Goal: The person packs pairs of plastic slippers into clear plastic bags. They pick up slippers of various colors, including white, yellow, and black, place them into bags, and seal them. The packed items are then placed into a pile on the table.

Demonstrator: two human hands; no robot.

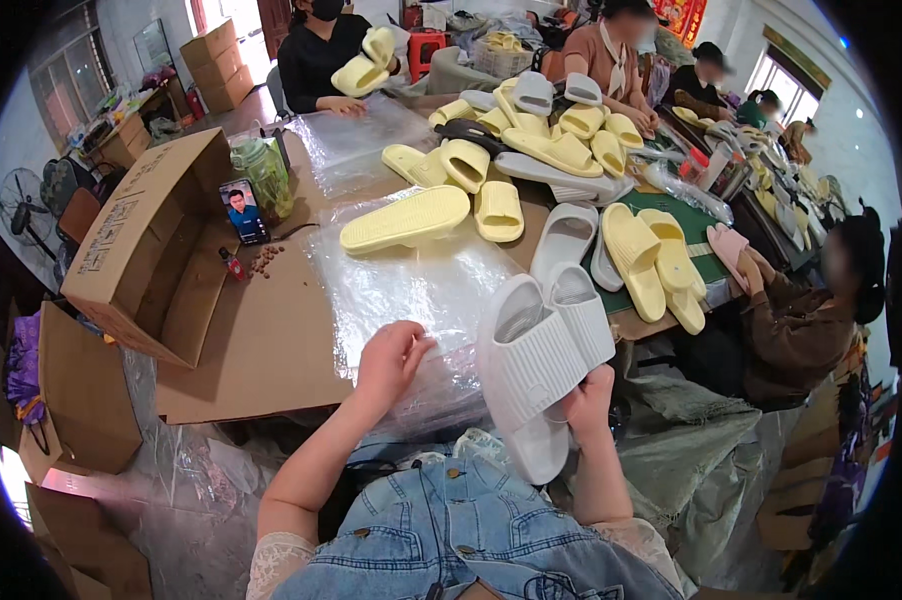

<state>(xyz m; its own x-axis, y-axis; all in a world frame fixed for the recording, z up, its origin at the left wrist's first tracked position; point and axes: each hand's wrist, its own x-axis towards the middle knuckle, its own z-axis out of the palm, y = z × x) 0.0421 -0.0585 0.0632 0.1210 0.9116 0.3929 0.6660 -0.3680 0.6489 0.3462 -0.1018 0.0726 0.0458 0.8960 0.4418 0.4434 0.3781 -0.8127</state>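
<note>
My right hand point(588, 405) grips a pair of light grey slippers point(541, 350) with ribbed straps, held together and tilted in front of me at the table's near edge. Over the near part of a stack of clear plastic bags point(371, 300) is my left hand point(396, 362), its fingers curled together; whether they pinch a bag cannot be seen. A yellow slipper point(406, 220) lies on the bags. Just past the held pair are another grey slipper point(566, 240) and yellow slippers point(633, 255).
On the left stand an open cardboard box point(151, 245), a phone point(243, 212) and a green jar point(261, 170). A heap of yellow and grey slippers point(551, 140) covers the far table. Co-workers sit across and to the right, one holding yellow slippers point(366, 65), another a pink slipper point(728, 252).
</note>
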